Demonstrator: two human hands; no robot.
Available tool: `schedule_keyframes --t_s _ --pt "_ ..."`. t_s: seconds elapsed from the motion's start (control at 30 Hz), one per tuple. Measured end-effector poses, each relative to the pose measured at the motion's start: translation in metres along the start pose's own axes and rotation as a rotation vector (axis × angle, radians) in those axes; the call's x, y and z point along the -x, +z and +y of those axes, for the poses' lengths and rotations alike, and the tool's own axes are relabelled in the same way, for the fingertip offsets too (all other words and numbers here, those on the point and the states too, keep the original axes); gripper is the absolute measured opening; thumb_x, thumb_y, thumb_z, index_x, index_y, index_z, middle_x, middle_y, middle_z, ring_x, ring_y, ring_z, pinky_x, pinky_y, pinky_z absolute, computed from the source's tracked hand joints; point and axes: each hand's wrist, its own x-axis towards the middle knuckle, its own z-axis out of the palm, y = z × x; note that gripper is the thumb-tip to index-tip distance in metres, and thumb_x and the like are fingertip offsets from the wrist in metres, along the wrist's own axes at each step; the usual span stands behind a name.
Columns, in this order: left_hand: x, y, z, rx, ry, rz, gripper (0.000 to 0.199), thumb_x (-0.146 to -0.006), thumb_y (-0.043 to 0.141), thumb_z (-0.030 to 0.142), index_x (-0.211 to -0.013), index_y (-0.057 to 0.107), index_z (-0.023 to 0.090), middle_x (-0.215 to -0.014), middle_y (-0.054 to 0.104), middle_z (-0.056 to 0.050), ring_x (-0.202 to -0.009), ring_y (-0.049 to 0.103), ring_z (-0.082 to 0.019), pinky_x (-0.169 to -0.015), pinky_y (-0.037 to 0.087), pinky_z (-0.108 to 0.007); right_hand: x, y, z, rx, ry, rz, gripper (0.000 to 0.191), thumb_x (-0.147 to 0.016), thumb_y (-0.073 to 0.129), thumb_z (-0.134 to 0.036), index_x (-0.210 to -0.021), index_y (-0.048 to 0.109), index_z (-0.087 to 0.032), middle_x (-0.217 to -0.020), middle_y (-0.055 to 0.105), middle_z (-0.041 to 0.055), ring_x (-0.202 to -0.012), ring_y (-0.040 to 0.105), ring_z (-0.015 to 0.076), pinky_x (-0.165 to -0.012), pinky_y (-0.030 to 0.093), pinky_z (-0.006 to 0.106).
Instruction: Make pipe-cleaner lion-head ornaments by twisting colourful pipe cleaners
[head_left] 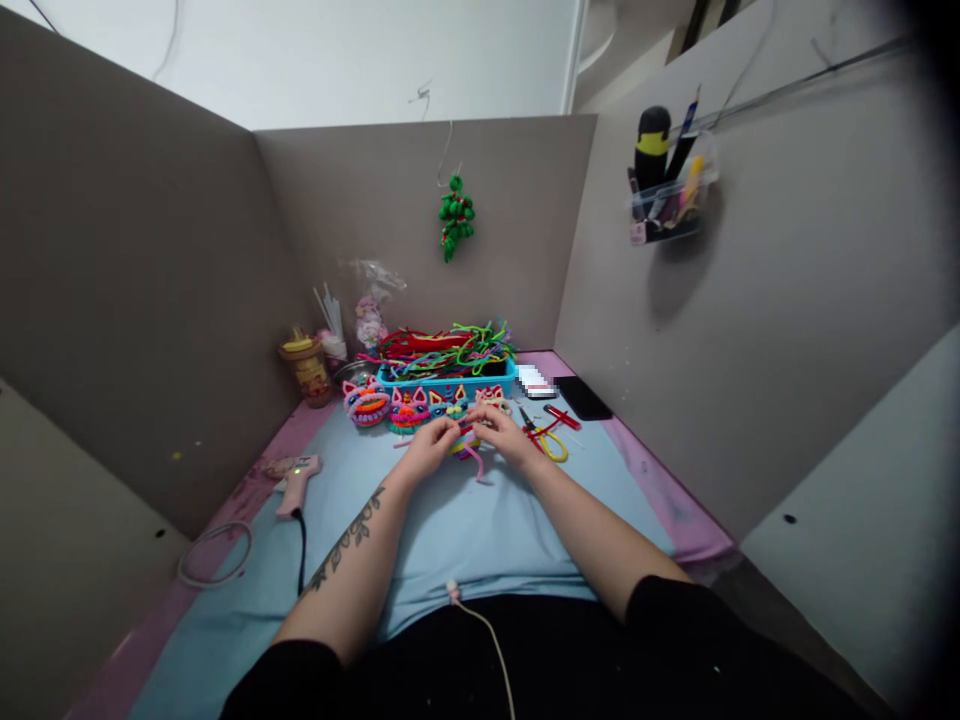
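Observation:
My left hand (437,440) and my right hand (499,430) meet over the cloth, fingers pinched on a small pipe-cleaner figure (465,447) in pink, yellow and purple. A loose pink pipe cleaner (475,465) hangs from it, bent at its end. My fingers cover much of the piece. Just behind stand several pipe-cleaner animal heads with pointed ears: a lilac and orange one (367,405), a pink one (409,410), a blue one (448,405) and a pale one (491,400) partly behind my right hand.
A blue basket (442,384) of pipe cleaners stands behind. Yellow-handled scissors (553,446), a red-handled tool (562,417), a phone (535,382) and a black slab (583,398) lie right. Left are a pink glue gun (297,485) and a cup (309,375). Grey partitions (420,160) surround the table.

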Motion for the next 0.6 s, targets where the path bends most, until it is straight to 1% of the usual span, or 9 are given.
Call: schedule_keyframes --t_s 0.03,0.1,0.17,0.23,0.3,0.37,0.4,0.5,0.6 --pt "-0.001 0.001 -0.002 -0.005 -0.001 0.052 0.021 -0.081 0.051 0.036 -0.072 0.056 0.017 -0.063 0.050 0.002 -0.058 0.043 -0.011 -0.056 0.032 -0.023 0.001 0.001 -0.001 0.027 -0.034 0.047 0.022 -0.077 0.058 -0.038 -0.090 0.063 -0.022 -0.108 0.056 0.0063 -0.104 0.053 0.0209 -0.085 0.046 0.036" --pt "-0.003 0.002 -0.007 0.020 -0.012 0.183 0.014 -0.079 0.053 0.030 -0.075 0.056 0.017 -0.066 0.053 0.001 -0.062 0.046 -0.012 -0.059 0.034 -0.023 0.004 0.002 -0.003 0.132 -0.132 0.121 0.017 -0.077 0.059 -0.033 -0.090 0.064 -0.022 -0.111 0.054 0.0066 -0.110 0.049 0.0218 -0.092 0.043 0.038" --pt "-0.006 0.004 -0.012 0.096 -0.043 0.286 0.009 -0.076 0.056 0.024 -0.082 0.057 0.017 -0.068 0.054 0.001 -0.064 0.049 -0.013 -0.061 0.037 -0.024 0.007 0.006 -0.006 0.260 -0.228 0.128 0.012 -0.078 0.059 -0.029 -0.086 0.066 -0.023 -0.113 0.052 0.0069 -0.115 0.045 0.0230 -0.100 0.036 0.042" --pt "-0.008 0.006 -0.017 0.194 -0.088 0.324 0.018 -0.072 0.059 0.020 -0.089 0.057 0.017 -0.068 0.054 0.001 -0.064 0.051 -0.013 -0.062 0.038 -0.024 0.009 0.012 -0.007 0.350 -0.276 0.117 0.016 -0.078 0.059 -0.026 -0.092 0.066 -0.025 -0.118 0.049 0.0075 -0.117 0.044 0.0239 -0.104 0.032 0.044" --pt "-0.009 0.010 -0.019 0.304 -0.129 0.328 0.025 -0.068 0.061 0.017 -0.092 0.057 0.017 -0.071 0.056 0.000 -0.067 0.053 -0.013 -0.063 0.040 -0.024 0.011 0.019 -0.007 0.394 -0.282 0.139 0.032 -0.076 0.062 -0.027 -0.107 0.061 -0.026 -0.125 0.043 0.0090 -0.120 0.041 0.0252 -0.104 0.031 0.045" --pt "-0.009 0.016 -0.017 0.432 -0.169 0.331 0.025 -0.065 0.063 0.015 -0.089 0.057 0.017 -0.077 0.059 -0.001 -0.071 0.054 -0.013 -0.065 0.041 -0.023 0.011 0.027 -0.006 0.410 -0.276 0.176 0.047 -0.074 0.064 -0.028 -0.119 0.053 -0.025 -0.129 0.038 0.0108 -0.123 0.037 0.0266 -0.105 0.030 0.045" --pt "-0.008 0.019 -0.016 0.496 -0.193 0.330 0.024 -0.063 0.065 0.016 -0.086 0.057 0.016 -0.077 0.059 -0.001 -0.071 0.054 -0.013 -0.064 0.041 -0.023 0.011 0.030 -0.005 0.413 -0.270 0.190 0.050 -0.074 0.064 -0.029 -0.122 0.050 -0.025 -0.130 0.036 0.0114 -0.125 0.036 0.0271 -0.106 0.029 0.045" --pt "-0.003 0.025 -0.008 0.682 -0.290 0.243 0.026 -0.059 0.070 0.018 -0.081 0.055 0.016 -0.072 0.056 0.001 -0.065 0.052 -0.011 -0.062 0.043 -0.023 0.009 0.033 -0.001 0.404 -0.237 0.196 0.044 -0.077 0.059 -0.027 -0.120 0.052 -0.026 -0.130 0.036 0.0105 -0.124 0.037 0.0264 -0.106 0.029 0.044" --pt "0.001 0.026 -0.002 0.817 -0.346 0.169 0.032 -0.056 0.075 0.018 -0.081 0.055 0.017 -0.072 0.055 0.002 -0.067 0.054 -0.011 -0.067 0.047 -0.028 0.006 0.030 0.002 0.384 -0.215 0.200 0.035 -0.080 0.053 -0.022 -0.115 0.056 -0.027 -0.124 0.042 0.0086 -0.120 0.042 0.0235 -0.105 0.032 0.041"
